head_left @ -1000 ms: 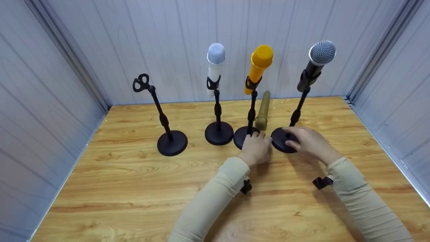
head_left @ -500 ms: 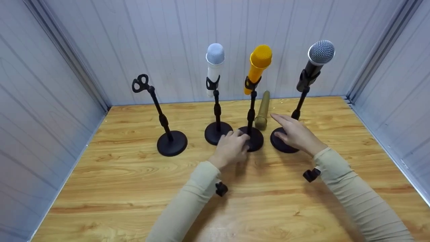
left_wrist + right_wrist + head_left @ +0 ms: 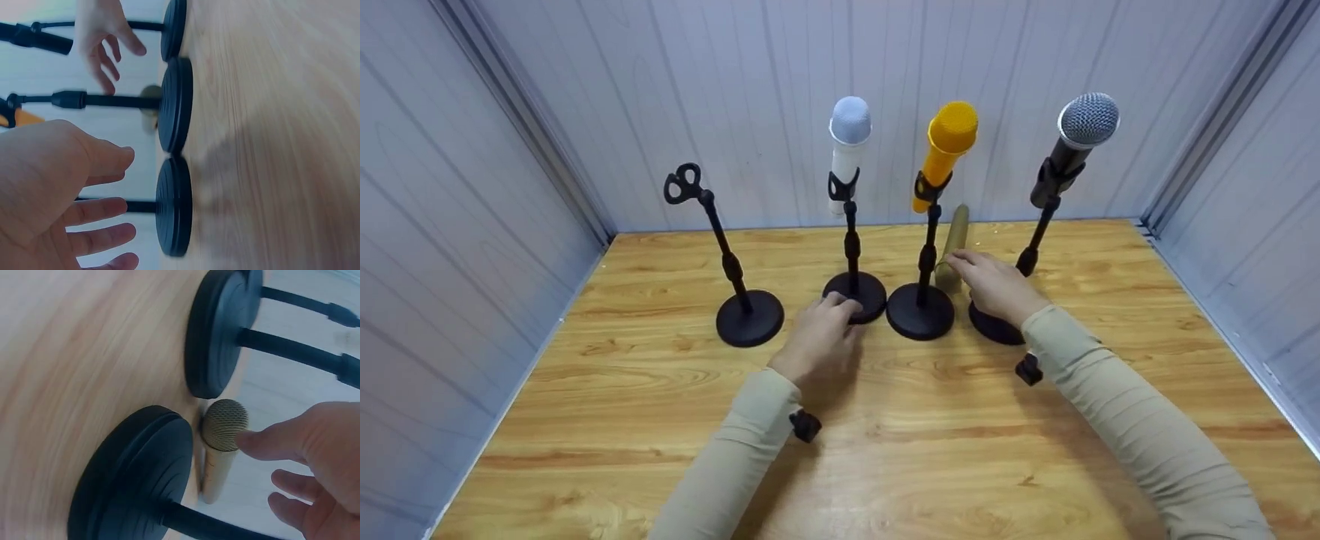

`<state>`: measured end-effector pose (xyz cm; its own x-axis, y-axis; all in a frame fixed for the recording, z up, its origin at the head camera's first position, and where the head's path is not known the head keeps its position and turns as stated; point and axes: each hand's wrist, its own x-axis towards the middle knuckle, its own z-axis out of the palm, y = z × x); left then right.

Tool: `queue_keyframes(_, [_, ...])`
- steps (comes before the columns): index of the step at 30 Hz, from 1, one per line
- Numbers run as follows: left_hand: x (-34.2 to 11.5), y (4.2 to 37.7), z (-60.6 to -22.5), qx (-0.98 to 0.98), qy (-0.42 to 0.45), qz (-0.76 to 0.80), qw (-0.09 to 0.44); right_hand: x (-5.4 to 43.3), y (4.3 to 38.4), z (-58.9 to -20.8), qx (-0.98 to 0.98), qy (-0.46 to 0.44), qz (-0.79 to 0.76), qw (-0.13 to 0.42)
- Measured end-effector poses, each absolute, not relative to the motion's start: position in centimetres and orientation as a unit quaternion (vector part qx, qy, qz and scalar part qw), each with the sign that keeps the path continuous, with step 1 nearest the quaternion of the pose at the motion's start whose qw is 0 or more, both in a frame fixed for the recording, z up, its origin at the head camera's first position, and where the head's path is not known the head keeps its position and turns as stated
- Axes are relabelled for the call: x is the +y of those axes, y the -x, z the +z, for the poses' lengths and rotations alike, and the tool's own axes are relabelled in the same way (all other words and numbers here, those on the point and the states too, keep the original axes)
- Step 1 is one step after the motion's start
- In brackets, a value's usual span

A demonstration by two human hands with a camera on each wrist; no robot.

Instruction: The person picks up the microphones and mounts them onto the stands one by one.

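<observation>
A gold microphone (image 3: 958, 229) lies on the table behind the stand bases. My right hand (image 3: 997, 286) reaches over its mesh head, fingers extended. In the right wrist view the thumb overlaps the edge of the gold mesh head (image 3: 225, 422); whether they touch I cannot tell. My left hand (image 3: 817, 337) hovers in front of the base of the stand with the white microphone (image 3: 849, 135), its fingers spread and holding nothing. In the left wrist view those fingers (image 3: 101, 239) appear beside a round black base (image 3: 174, 205).
A yellow microphone (image 3: 949, 142) and a black one with a silver mesh head (image 3: 1080, 135) sit in clips on black stands. At the left, another black stand (image 3: 731, 266) has a bare clip. Pale panel walls (image 3: 765, 90) enclose the wooden table (image 3: 922, 465).
My left hand has moved left, from the yellow microphone's stand base to the white one's. My right hand has left the right stand's base and come left to the gold microphone's head.
</observation>
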<state>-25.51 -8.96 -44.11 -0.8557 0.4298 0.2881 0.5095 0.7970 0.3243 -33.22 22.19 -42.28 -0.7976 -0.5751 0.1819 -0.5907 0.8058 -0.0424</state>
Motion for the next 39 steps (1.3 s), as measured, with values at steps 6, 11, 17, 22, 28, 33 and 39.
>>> queue_keyframes(6, [-11.9, 25.5, -44.3, -0.953, 0.206, -0.203, 0.087, 21.0, 34.8, -42.8, -0.958, -0.274, -0.025, 0.075])
queue_keyframes(11, [-14.7, 25.8, -45.2, -0.963, 0.160, -0.204, 0.069, 20.3, 35.5, -43.3, -0.961, -0.257, -0.091, 0.045])
queue_keyframes(17, [-18.0, 26.4, -45.9, -0.970, 0.124, -0.200, 0.064, 20.4, 36.1, -43.8, -0.966, -0.231, -0.099, 0.057])
queue_keyframes(22, [-19.8, 26.5, -46.4, -0.971, 0.116, -0.198, 0.071, 20.9, 36.6, -44.4, -0.970, -0.208, -0.101, 0.069])
queue_keyframes(28, [-20.4, 26.4, -46.9, -0.971, 0.118, -0.188, 0.084, 21.1, 36.8, -45.3, -0.966, -0.217, -0.099, 0.098])
queue_keyframes(33, [-20.4, 26.3, -47.2, -0.973, 0.115, -0.175, 0.094, 21.2, 36.9, -45.9, -0.955, -0.242, -0.095, 0.141])
queue_keyframes(39, [-20.5, 26.1, -47.3, -0.973, 0.109, -0.178, 0.103, 20.9, 37.0, -46.2, -0.953, -0.258, -0.085, 0.132])
